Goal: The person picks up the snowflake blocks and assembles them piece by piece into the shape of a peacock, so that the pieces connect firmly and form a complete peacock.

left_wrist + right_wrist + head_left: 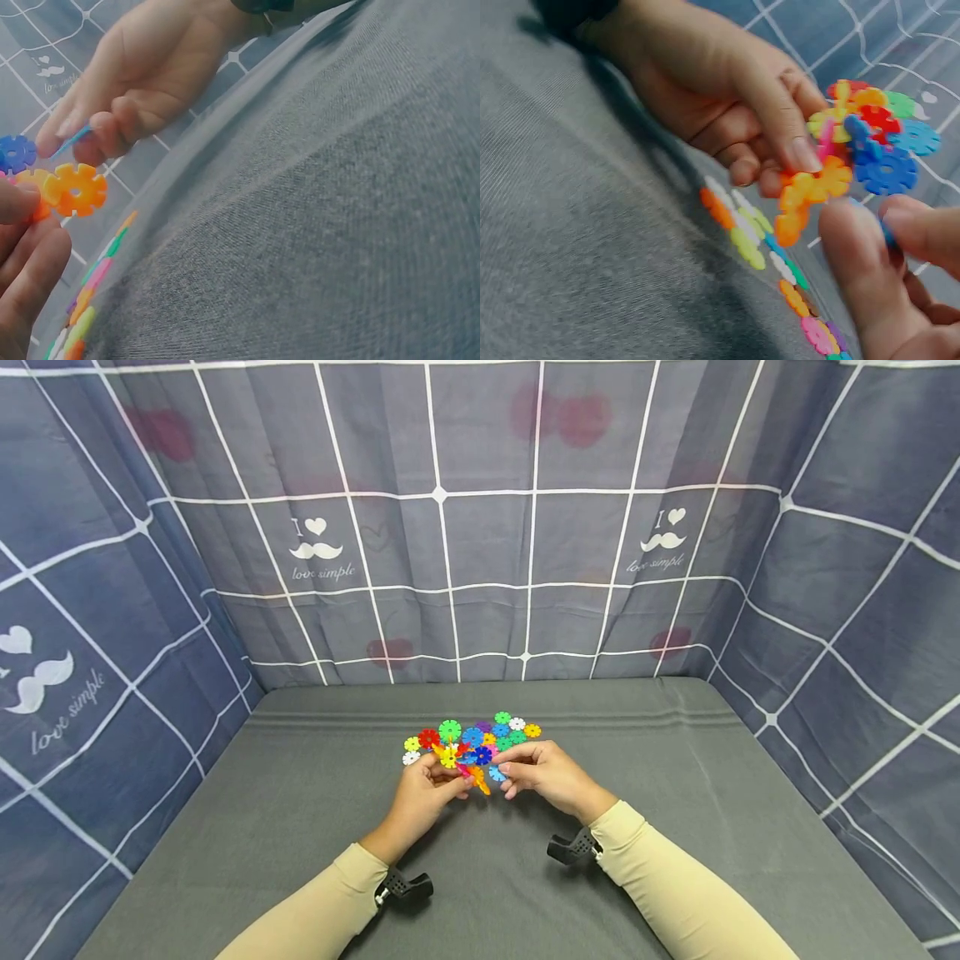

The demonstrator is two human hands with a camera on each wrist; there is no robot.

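Note:
My left hand point(423, 795) grips a joined cluster of colourful notched plastic discs point(885, 180) in yellow, orange, red, pink and blue. Orange discs point(94, 192) stick out from its lower end, beyond the left thumb. Between the thumb and fingers of my right hand point(553, 777) a light blue notched disc point(73, 140) is pinched, seen nearly edge-on in the left wrist view. It is close to the cluster, with a small gap visible in the left wrist view. In the right wrist view the fingers cover most of this disc.
Several loose notched discs point(502, 718) lie behind the hands on the grey cloth-covered surface point(637, 877), also showing as a row of discs point(748, 247) in the right wrist view. Checked blue-grey curtains point(480, 543) enclose the back and both sides.

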